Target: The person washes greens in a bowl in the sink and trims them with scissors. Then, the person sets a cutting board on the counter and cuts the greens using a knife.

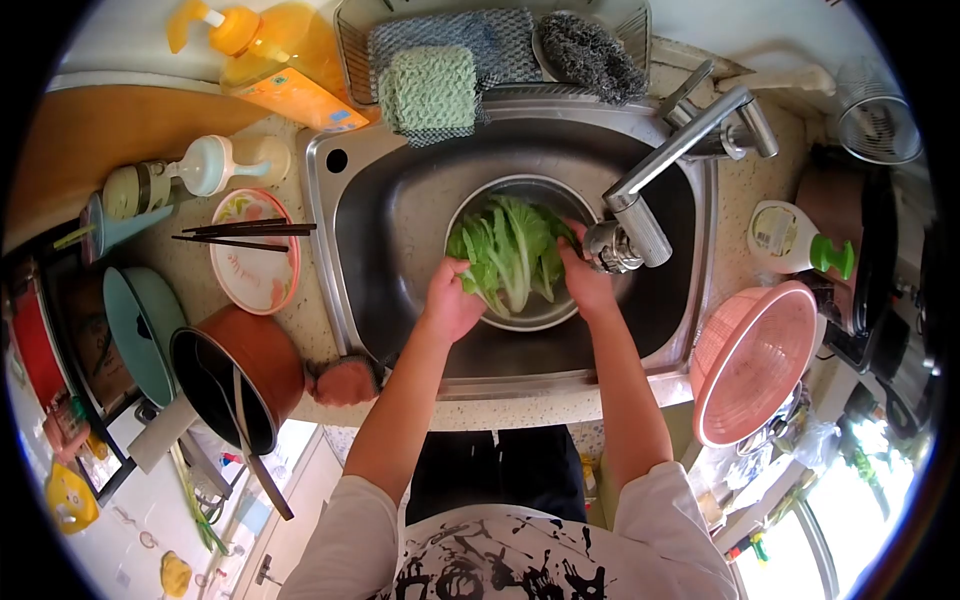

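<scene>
Greens (512,250), inside bowl (520,324) | held at bowl's left by left hand (455,300), at right by right hand (587,280) | light grip advised, bruising thereby avoided

Lettering on the plate (256,278) and shirt (497,560) is too unclear to read.

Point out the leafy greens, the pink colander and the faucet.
Leafy greens (519,262): head view, on the pale central ribs.
Pink colander (762,352): head view, on its inner wall.
Faucet (674,150): head view, on the slanting spout.
</scene>
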Available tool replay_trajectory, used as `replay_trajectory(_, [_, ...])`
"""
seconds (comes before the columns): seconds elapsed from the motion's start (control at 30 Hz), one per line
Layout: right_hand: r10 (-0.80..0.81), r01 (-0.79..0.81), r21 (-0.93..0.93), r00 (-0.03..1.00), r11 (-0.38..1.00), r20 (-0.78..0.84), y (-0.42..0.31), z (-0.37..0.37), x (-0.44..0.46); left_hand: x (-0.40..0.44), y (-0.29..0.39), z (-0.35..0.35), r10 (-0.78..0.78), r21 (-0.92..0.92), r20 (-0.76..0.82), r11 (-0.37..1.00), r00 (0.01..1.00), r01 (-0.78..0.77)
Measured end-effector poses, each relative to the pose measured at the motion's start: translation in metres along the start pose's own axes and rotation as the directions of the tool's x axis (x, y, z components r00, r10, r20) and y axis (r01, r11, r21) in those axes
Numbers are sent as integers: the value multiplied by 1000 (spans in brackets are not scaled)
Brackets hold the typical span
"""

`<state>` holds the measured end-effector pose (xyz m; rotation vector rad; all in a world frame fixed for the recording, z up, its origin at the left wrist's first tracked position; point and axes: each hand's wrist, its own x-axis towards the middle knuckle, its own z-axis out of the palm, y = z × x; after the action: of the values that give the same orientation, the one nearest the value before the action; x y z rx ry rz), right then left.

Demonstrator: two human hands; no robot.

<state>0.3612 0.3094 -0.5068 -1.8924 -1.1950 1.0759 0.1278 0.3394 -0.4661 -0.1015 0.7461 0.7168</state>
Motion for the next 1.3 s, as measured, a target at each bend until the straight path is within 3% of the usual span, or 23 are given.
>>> replay_trajectory(0.07, [-5, 8, 138, 1000, 990, -25, -14, -1, -3, 2, 0, -4, 18, -48, 76, 999, 997, -14])
replay_trajectory(0.1, [-52, 57, 105, 998, 993, -47, -27, -3, -5, 1, 0, -4, 29, -73, 114, 997, 993, -20])
replay_trajectory(0.13, [-99, 104, 70, 993, 992, -69, -40, -5, -8, 0, 0, -4, 27, -38, 77, 999, 997, -24])
replay_trajectory(0.2, [-290, 266, -209, 952, 941, -96, -68, -10, -18, -4, 3, 8, 27, 31, 4, 999, 1000, -27])
replay_trajectory(0.3, [-79, 67, 103, 990, 992, 120, -99, -9, -27, -14, 11, 30, 13, -9, 138, 1000, 990, -12])
replay_trajectory(0.43, [-184, 184, 13, 973, 983, 143, -104, 6, -39, -17, 7, 33, 52, 16, 211, 998, 976, -57])
replay_trajectory(0.63, [-17, -12, 78, 934, 997, 356, -121, 2, -46, -25, 10, 55, 92, -76, 169, 994, 981, -81])
replay_trajectory(0.7, [51, -132, 191, 923, 973, 381, -117, 1, -46, -27, 11, 53, 82, -125, 175, 990, 981, -60])
replay_trajectory(0.8, [142, -315, 374, 895, 872, 424, -108, 1, -48, -30, 15, 50, 66, 374, 70, 923, 995, -87])
replay_trajectory(0.93, [125, -441, 629, 867, 640, 482, -122, -9, -49, -33, 14, 48, 126, 314, -41, 943, 991, -106])
replay_trajectory(1.03, [170, -454, 520, 847, 724, 503, -110, -14, -52, -35, 16, 53, 167, 284, -56, 948, 984, -145])
replay_trajectory(1.2, [103, -318, 547, 916, 775, 387, -110, -9, -57, -38, 14, 58, 182, 210, -50, 963, 982, -168])
replay_trajectory(1.3, [107, -268, 523, 942, 809, 317, -109, -7, -60, -42, 10, 54, 169, 525, -55, 843, 984, -115])
